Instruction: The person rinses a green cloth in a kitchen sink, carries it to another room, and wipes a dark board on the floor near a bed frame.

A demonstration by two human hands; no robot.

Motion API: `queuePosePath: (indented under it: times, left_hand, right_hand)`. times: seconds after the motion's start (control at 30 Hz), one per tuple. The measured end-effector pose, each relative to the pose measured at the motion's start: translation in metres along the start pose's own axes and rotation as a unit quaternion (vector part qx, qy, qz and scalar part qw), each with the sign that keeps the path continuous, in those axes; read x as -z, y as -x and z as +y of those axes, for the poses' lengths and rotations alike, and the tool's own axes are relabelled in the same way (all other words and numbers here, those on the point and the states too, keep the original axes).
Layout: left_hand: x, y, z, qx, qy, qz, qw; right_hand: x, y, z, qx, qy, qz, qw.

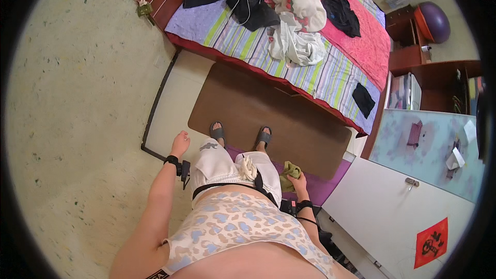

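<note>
My left hand hangs at my left side with its fingers loosely curled in. Nothing shows in it, and no object is touching it. Down by my right hip, my right hand is closed around a crumpled olive-green cloth, most of which hangs out beyond the fingers. Its exact kind cannot be made out. Both wrists carry black straps with small devices. On the bed ahead lie a white garment, a black garment with a white cable, and a cream bundle with red trim.
A bed with a striped sheet stands ahead. A brown mat lies under my slippered feet. To the right are a white door, a cabinet and shelves. A purple ball sits farther back; a speckled wall is left.
</note>
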State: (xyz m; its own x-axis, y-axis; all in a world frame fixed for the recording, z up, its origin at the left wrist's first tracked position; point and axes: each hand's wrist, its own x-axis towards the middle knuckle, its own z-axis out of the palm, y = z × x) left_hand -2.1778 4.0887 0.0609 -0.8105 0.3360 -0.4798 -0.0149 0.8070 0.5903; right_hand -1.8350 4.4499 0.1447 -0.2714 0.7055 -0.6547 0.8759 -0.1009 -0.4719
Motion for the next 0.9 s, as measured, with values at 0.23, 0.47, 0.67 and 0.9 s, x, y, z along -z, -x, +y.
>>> queuePosePath:
  times: [0.23,0.47,0.67,0.9]
  left_hand:
    - [0.000,0.007,-0.039,0.030,-0.038,-0.084,0.995]
    - [-0.027,0.010,-0.063,0.043,-0.059,-0.137,0.988]
    - [-0.034,0.000,-0.036,0.025,-0.043,-0.151,0.987]
    - [-0.038,0.009,0.039,0.018,-0.114,-0.134,0.984]
  right_hand:
    - [-0.013,0.039,0.011,-0.019,0.029,0.052,0.998]
    - [-0.021,0.062,0.047,-0.095,0.040,0.053,0.993]
    - [-0.016,0.048,0.080,-0.114,-0.083,0.058,0.988]
    - [0.022,0.037,0.111,-0.090,-0.197,0.062,0.974]
